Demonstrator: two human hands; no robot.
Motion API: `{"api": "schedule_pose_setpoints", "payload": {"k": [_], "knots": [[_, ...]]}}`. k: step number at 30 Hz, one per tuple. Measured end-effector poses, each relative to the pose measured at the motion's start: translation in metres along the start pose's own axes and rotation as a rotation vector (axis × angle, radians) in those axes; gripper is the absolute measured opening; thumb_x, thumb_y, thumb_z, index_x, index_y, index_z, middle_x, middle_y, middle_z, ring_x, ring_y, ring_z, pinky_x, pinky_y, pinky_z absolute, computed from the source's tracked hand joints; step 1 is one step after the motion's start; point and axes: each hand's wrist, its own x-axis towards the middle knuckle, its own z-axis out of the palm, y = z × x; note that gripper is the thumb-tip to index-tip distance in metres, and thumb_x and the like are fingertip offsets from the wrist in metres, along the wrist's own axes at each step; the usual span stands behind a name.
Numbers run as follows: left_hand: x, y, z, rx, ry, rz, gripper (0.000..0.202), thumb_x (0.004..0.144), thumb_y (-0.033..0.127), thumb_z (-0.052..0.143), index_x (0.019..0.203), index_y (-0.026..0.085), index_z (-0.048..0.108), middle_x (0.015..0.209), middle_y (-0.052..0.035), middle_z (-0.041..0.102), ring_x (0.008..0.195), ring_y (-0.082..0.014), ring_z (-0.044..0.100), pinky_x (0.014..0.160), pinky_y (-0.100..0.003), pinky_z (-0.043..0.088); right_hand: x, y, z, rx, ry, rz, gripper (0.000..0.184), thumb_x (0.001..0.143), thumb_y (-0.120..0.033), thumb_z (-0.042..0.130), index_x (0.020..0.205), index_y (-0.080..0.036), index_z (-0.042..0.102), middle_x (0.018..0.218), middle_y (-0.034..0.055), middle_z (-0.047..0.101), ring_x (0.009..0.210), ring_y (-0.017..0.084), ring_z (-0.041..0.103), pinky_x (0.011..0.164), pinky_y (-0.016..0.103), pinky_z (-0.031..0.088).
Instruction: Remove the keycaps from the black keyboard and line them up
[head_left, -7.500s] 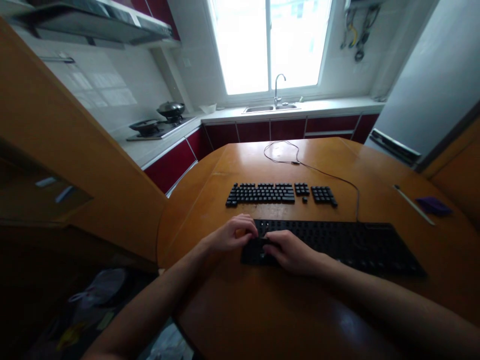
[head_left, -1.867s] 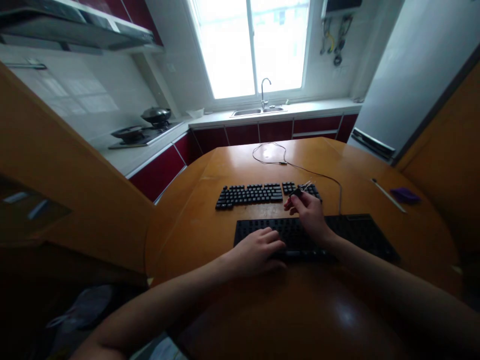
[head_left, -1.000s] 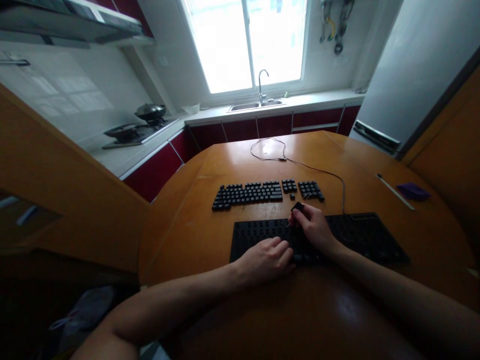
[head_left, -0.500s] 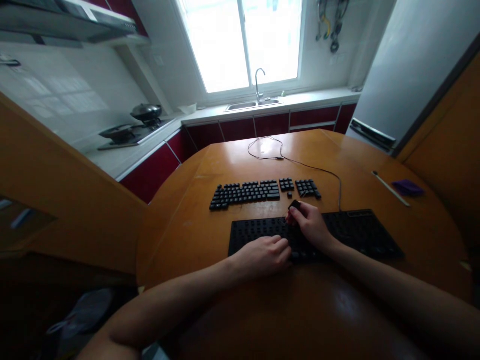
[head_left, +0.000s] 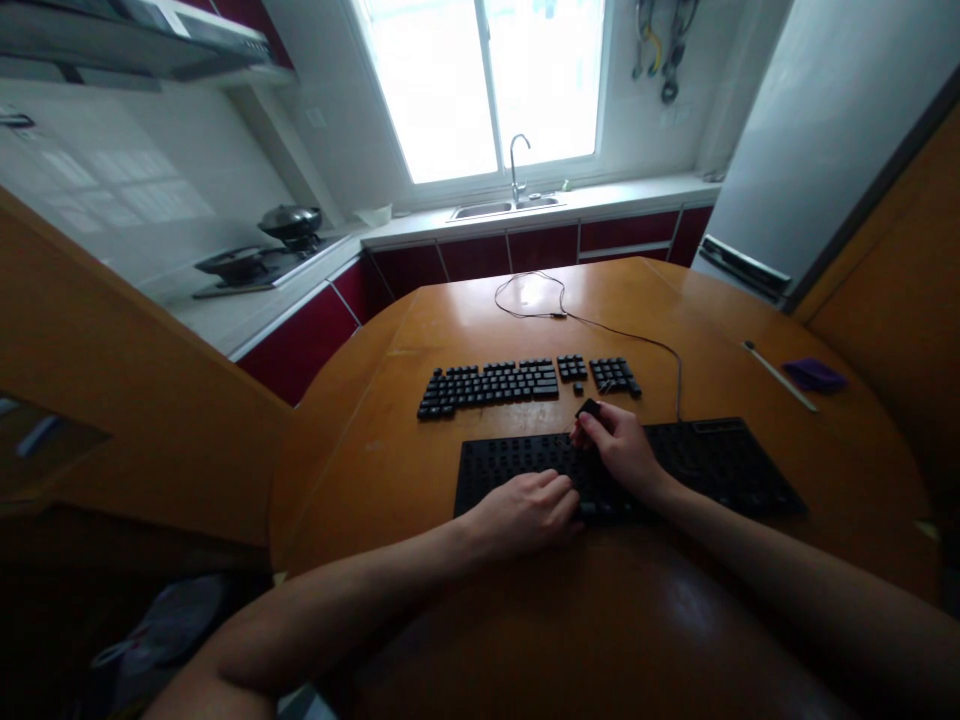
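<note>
A black keyboard [head_left: 724, 465] with its keycaps off lies in front of me on the wooden table. My right hand [head_left: 619, 450] is above its middle, pinching a keycap puller [head_left: 589, 408] with a black grip and thin wires. The wires' lower ends are hard to make out. My left hand [head_left: 529, 510] lies over the keyboard's front edge with curled fingers, gripping it; the fingertips are partly hidden. Behind the keyboard, removed black keycaps [head_left: 495, 385] stand in rows grouped in blocks. One loose keycap [head_left: 578, 389] sits apart below the middle block.
The keyboard's cable [head_left: 634, 336] runs back across the round table [head_left: 360, 450] and loops near the far edge. On the right lie a thin light brush-like stick [head_left: 784, 378] and a purple cloth [head_left: 814, 375]. Beyond are a sink [head_left: 484, 211], a stove with pans and a fridge [head_left: 817, 150].
Both hands keep nearly the same place and hold. The whole view has shifted very slightly.
</note>
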Motion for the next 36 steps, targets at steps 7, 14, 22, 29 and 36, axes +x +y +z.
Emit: {"api": "schedule_pose_setpoints", "payload": {"k": [7, 14, 22, 29, 36], "knots": [[0.0, -0.006, -0.019, -0.105, -0.105, 0.042, 0.017, 0.098, 0.026, 0.055, 0.084, 0.016, 0.059, 0.085, -0.0043, 0.061, 0.08, -0.0183, 0.058, 0.074, -0.033, 0.05, 0.0, 0.001, -0.001, -0.005, -0.007, -0.004, 0.032, 0.09, -0.045, 0.059, 0.074, -0.018, 0.063, 0.069, 0.0048, 0.067, 0.064, 0.019, 0.061, 0.061, 0.031, 0.048], [-0.007, -0.017, -0.031, -0.164, -0.07, 0.097, 0.012, 0.098, 0.021, 0.051, 0.097, 0.015, 0.061, 0.092, -0.0053, 0.063, 0.083, -0.0161, 0.059, 0.076, -0.028, 0.051, 0.0, 0.001, -0.001, -0.018, -0.012, 0.001, 0.03, 0.091, -0.042, 0.058, 0.074, -0.017, 0.063, 0.07, 0.0053, 0.067, 0.064, 0.019, 0.062, 0.062, 0.031, 0.048], [-0.005, -0.017, -0.019, -0.137, -0.017, 0.087, 0.017, 0.097, 0.021, 0.047, 0.09, 0.014, 0.06, 0.08, -0.0038, 0.059, 0.073, -0.0154, 0.059, 0.066, -0.027, 0.053, -0.001, -0.003, -0.001, -0.025, -0.004, 0.003, 0.03, 0.091, -0.041, 0.058, 0.073, -0.017, 0.063, 0.069, 0.0049, 0.067, 0.064, 0.019, 0.062, 0.062, 0.031, 0.047], [-0.009, -0.03, -0.027, -0.605, -0.01, -0.124, 0.025, 0.096, 0.024, 0.051, 0.114, 0.015, 0.066, 0.097, -0.0082, 0.067, 0.084, -0.0152, 0.066, 0.075, -0.026, 0.055, 0.0, 0.001, -0.003, -0.016, -0.027, -0.006, 0.03, 0.092, -0.041, 0.057, 0.076, -0.017, 0.064, 0.072, 0.0054, 0.067, 0.066, 0.019, 0.062, 0.065, 0.031, 0.048], [-0.015, -0.041, -0.044, -0.823, -0.223, -0.246, 0.035, 0.088, 0.03, 0.068, 0.122, 0.02, 0.067, 0.096, -0.0067, 0.067, 0.08, -0.0162, 0.065, 0.073, -0.027, 0.053, 0.001, 0.001, -0.002, -0.003, -0.029, 0.006, 0.031, 0.092, -0.043, 0.057, 0.077, -0.017, 0.064, 0.072, 0.006, 0.068, 0.066, 0.019, 0.062, 0.064, 0.031, 0.048]]}}
